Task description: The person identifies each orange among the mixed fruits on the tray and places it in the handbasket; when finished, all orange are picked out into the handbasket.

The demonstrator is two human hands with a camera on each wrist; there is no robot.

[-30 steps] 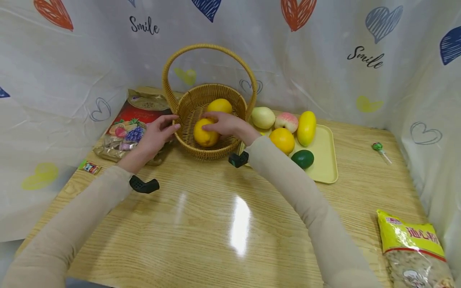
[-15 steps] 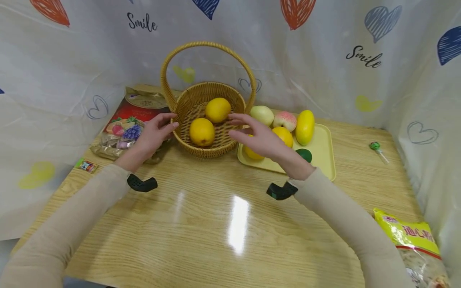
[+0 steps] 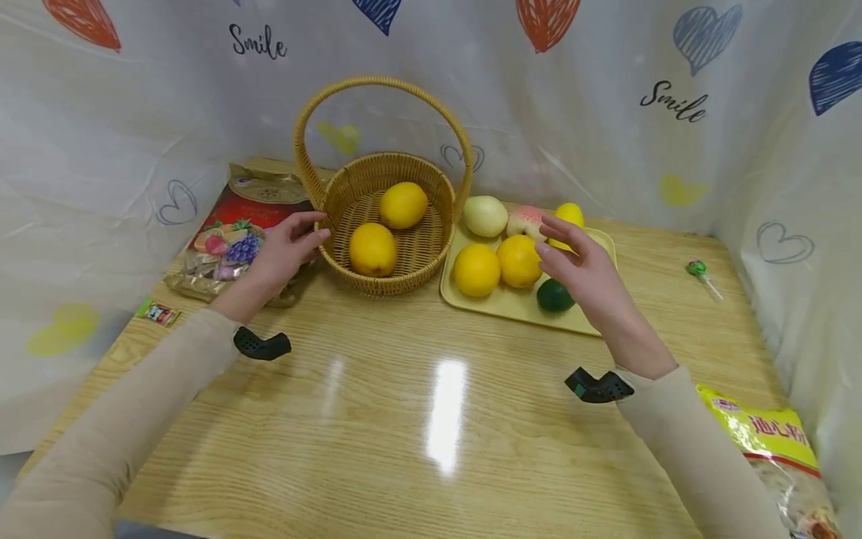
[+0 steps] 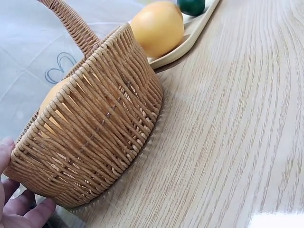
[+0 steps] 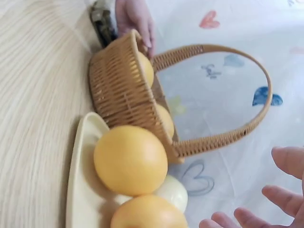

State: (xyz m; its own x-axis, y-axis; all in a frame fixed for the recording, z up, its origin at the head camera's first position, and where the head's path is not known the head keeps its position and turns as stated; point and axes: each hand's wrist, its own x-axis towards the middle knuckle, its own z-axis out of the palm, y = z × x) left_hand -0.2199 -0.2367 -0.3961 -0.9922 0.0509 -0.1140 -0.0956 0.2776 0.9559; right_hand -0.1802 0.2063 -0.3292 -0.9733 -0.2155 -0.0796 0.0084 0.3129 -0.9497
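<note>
In the head view, my left hand [image 3: 289, 251] holds the left rim of the wicker basket [image 3: 387, 284]. The left wrist view shows its fingers [image 4: 33, 213] against the weave. Two yellow-orange fruits lie inside: a rounder front one [image 3: 373, 249] and an oval back one [image 3: 404, 205]. My right hand [image 3: 592, 281] hovers over the right side of the yellow tray [image 3: 485, 303], fingers spread, holding nothing. It partly hides a long yellow fruit [image 3: 569, 215]. Beside it lie a dark green fruit [image 3: 555, 296], two oranges [image 3: 477, 269], a pink peach [image 3: 525, 222] and a pale green fruit [image 3: 485, 216].
A red and gold candy bag [image 3: 249, 202] lies left of the basket, near a small wrapped sweet [image 3: 160, 312]. At the right are a green lollipop [image 3: 700, 273] and a yellow-topped pasta bag [image 3: 768, 434]. A printed curtain [image 3: 572, 135] hangs behind the table [image 3: 377, 419].
My right hand has let go of the rounder fruit in the basket and moved right, over the tray. That fruit now sits slightly further left. The left hand has stayed at the rim.
</note>
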